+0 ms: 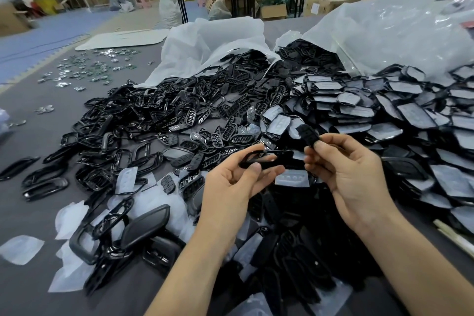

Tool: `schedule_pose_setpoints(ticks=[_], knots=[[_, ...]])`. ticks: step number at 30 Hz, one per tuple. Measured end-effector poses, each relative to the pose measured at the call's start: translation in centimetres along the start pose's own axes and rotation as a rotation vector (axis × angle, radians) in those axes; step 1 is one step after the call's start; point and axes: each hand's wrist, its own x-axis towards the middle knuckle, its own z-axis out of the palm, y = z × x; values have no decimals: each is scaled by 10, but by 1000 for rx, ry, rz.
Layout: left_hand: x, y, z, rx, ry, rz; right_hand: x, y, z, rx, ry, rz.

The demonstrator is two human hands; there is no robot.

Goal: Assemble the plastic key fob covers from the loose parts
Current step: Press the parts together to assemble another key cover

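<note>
My left hand [236, 182] pinches a glossy black fob frame [266, 158] between thumb and fingers, holding it level above the table. My right hand [348, 169] pinches a small black rubber button pad [307, 133] by its lower end, a little to the right of the frame and apart from it. Both hands hover over a heap of loose black parts. Below them lie black frames [120, 159], button plates [218, 136] and grey-backed covers [410, 115].
Two white plastic sacks [205, 43] and a clear bag [400, 31] spill parts onto the grey table [30, 131]. Small shiny metal pieces [87, 69] are scattered far left. Clear film pieces [20, 249] lie near left. Tables, boxes and people stand at the back.
</note>
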Motion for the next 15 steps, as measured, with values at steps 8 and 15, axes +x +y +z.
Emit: schedule_pose_setpoints(ticks=[8, 15], knots=[[-4, 8, 4, 370, 1, 145, 0, 0, 1, 20, -65, -37], [-4, 8, 5, 331, 44, 148, 2, 2, 0, -33, -116, 4]])
